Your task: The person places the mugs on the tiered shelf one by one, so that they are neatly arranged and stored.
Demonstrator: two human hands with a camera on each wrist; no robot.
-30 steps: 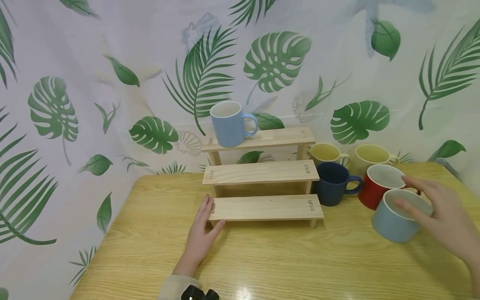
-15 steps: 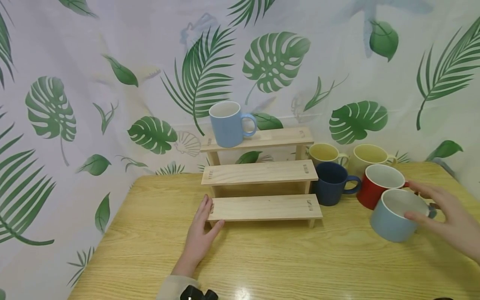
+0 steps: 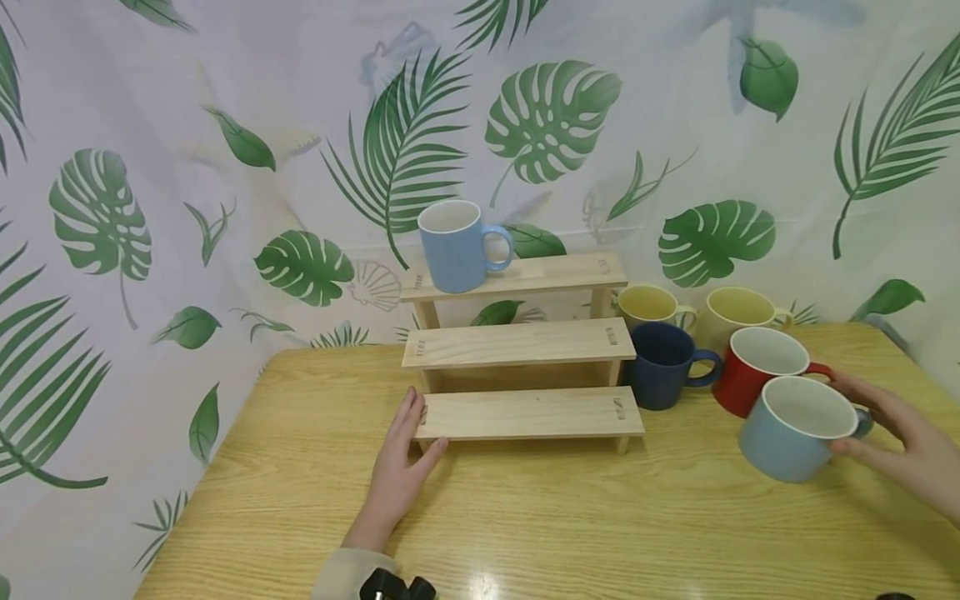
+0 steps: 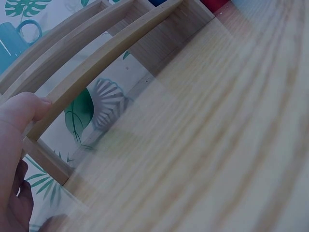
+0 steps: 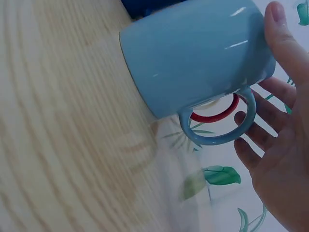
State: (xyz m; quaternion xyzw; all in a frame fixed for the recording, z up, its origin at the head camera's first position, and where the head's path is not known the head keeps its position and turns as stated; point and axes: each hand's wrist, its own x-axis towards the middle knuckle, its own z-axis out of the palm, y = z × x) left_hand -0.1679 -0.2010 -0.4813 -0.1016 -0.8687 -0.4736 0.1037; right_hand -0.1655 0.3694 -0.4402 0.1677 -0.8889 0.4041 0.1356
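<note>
A three-step wooden rack [image 3: 525,413] stands mid-table, a light blue mug [image 3: 454,250] on its top step at the left. My left hand [image 3: 397,471] holds the lowest step's left end, thumb at the front edge and fingers along the side. At the right, a grey-blue mug [image 3: 795,433] stands upright in front of a red mug [image 3: 757,375]. My right hand [image 3: 900,446] is beside its handle side. In the right wrist view, the thumb [image 5: 282,36] is at the rim and the relaxed fingers [image 5: 258,128] spread behind the handle [image 5: 217,139].
A navy mug [image 3: 663,367] stands close to the rack's right side. Two yellow mugs [image 3: 735,315] are behind it, near the leaf-print cloth [image 3: 300,108] that backs the table [image 3: 555,525].
My right hand has drawn back rightward from over the grey-blue mug's opening to its handle side, baring the rim and the red mug's handle. The left hand stays at the rack.
</note>
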